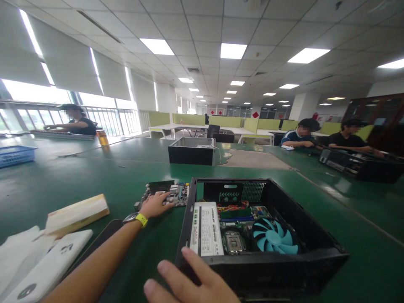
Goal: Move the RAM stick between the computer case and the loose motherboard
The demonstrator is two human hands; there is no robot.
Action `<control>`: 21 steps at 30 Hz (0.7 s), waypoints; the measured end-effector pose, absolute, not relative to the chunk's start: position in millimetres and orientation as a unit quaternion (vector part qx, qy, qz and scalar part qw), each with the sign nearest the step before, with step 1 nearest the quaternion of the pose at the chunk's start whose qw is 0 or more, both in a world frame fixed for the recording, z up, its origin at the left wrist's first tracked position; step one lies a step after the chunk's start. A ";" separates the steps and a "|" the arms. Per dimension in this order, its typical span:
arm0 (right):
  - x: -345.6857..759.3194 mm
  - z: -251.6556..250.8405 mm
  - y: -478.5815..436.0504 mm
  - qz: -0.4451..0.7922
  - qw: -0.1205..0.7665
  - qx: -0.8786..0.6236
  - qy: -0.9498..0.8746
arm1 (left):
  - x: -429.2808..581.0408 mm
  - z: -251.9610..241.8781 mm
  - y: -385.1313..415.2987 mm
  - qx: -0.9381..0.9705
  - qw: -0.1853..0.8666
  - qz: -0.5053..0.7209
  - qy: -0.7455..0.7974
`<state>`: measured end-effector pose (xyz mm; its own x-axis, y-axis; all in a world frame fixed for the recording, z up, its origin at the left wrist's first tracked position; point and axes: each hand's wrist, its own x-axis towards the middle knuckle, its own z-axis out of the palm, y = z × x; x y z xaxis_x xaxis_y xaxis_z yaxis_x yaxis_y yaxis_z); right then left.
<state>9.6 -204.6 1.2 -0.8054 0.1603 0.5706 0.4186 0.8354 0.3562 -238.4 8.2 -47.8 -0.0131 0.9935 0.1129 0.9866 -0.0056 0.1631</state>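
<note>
An open black computer case (pixel 318 252) lies on the green table right in front of me. Inside it are a blue fan (pixel 274 236), a white power supply (pixel 206 229) and a mounted board. My right hand (pixel 189 284) is at the bottom edge, its fingers stretched out and resting against the case's near left corner. My left hand (pixel 155 205), with a yellow-strapped watch on the wrist, reaches to a loose motherboard (pixel 175 192) left of the case. Its fingers are curled over that board's near edge.
A second open case (pixel 192 152) stands farther back in the middle. A pale wooden block (pixel 77 212) and white packaging (pixel 41 261) lie near left, and a blue basket (pixel 15 155) sits far left. Three other people sit at the far tables, two behind another case (pixel 360 166).
</note>
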 end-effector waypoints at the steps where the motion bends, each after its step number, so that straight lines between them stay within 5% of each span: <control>1: -1.1 -18.7 -200.6 -0.283 0.261 -0.138 -0.913 | -237.5 -52.4 7.0 0.716 0.027 0.090 0.692; 6: -12.4 -60.9 -179.4 -0.351 0.240 -0.152 -0.892 | -221.4 -62.0 6.3 0.715 0.027 0.098 0.691; 14: 31.2 -23.5 -134.5 -0.201 0.180 -0.275 -0.923 | -199.2 -73.8 -10.9 0.693 -0.013 0.186 0.696; 21: 142.9 -25.8 -59.8 -0.223 0.136 -0.463 -0.847 | -154.2 -73.5 -60.5 0.776 0.028 0.229 0.587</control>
